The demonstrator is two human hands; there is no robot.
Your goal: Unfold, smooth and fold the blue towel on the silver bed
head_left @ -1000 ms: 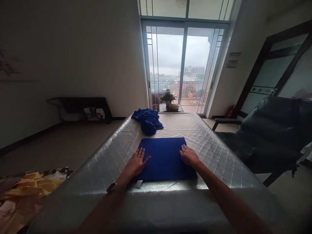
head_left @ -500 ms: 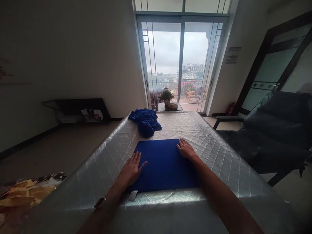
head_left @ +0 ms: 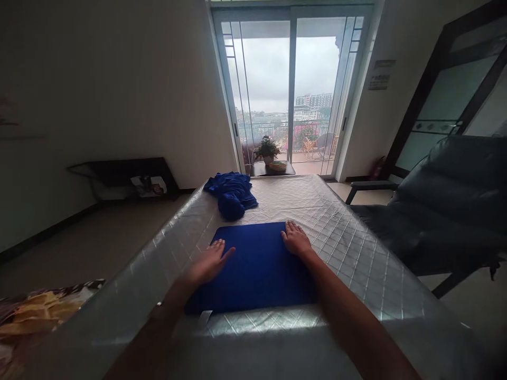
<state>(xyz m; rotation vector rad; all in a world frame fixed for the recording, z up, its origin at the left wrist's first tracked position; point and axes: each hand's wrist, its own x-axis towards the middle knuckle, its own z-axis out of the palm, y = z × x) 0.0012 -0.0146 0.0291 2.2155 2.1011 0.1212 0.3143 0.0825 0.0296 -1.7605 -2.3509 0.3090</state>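
Note:
A folded blue cloth lies flat as a neat rectangle on the quilted silver mattress. My left hand rests palm down on its left side, fingers stretched out. My right hand lies flat on the cloth's far right corner, fingers spread. A small white tag sticks out at the near left corner of the cloth. Farther back on the mattress sits a crumpled blue cloth.
A dark reclining chair stands right of the mattress. A patterned yellow fabric lies at lower left. A low dark shelf is against the left wall. A small table with a potted plant stands before the glass balcony doors.
Both hands have slid away from me along the blue cloth, the right one to its far corner. The view has tilted slightly down and left.

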